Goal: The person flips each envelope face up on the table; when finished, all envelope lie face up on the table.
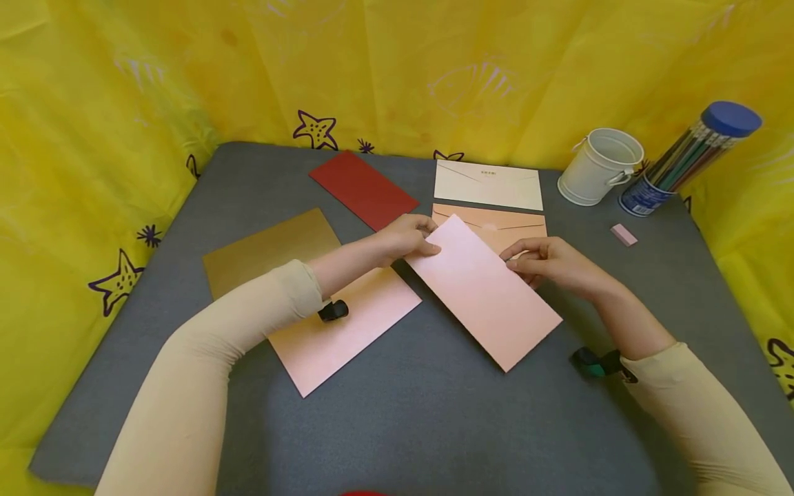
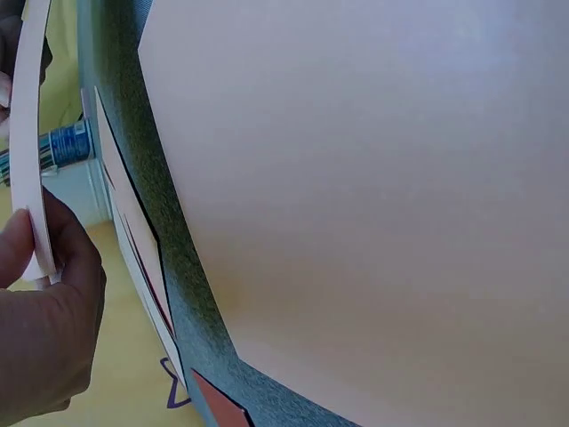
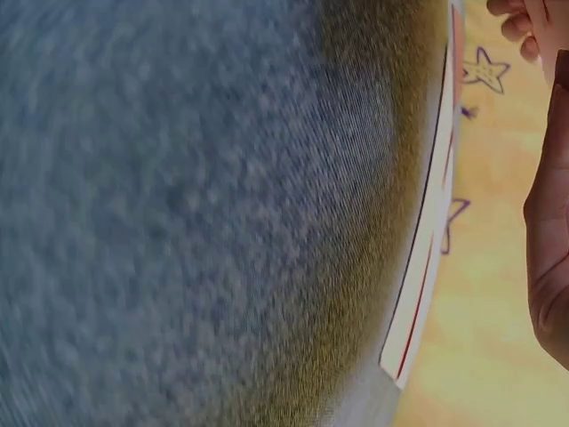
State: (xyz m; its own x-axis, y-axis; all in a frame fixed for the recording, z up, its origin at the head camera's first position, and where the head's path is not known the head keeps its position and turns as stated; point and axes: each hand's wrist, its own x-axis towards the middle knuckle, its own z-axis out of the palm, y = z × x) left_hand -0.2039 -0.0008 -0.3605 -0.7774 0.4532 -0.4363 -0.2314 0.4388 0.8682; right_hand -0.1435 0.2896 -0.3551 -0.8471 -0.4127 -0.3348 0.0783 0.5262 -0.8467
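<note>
A pale pink envelope (image 1: 484,289) is held tilted above the table in the head view, its plain side up. My left hand (image 1: 403,238) pinches it near its upper left corner, thumb on the plain side. At its right long edge, my right hand (image 1: 546,262) grips with curled thumb and forefinger, the other fingers partly behind it. In the left wrist view the held envelope appears edge-on between my left thumb and fingers (image 2: 76,258). Another pink envelope (image 1: 341,344) lies under my left forearm, beside a gold-brown envelope (image 1: 273,248).
A red envelope (image 1: 362,189) lies at the back. Right of it are a cream envelope (image 1: 490,184) and a peach envelope (image 1: 521,224), flaps up. A white metal bucket (image 1: 589,172), a tub of pencils (image 1: 651,196) and a pink eraser (image 1: 624,235) stand or lie at the back right.
</note>
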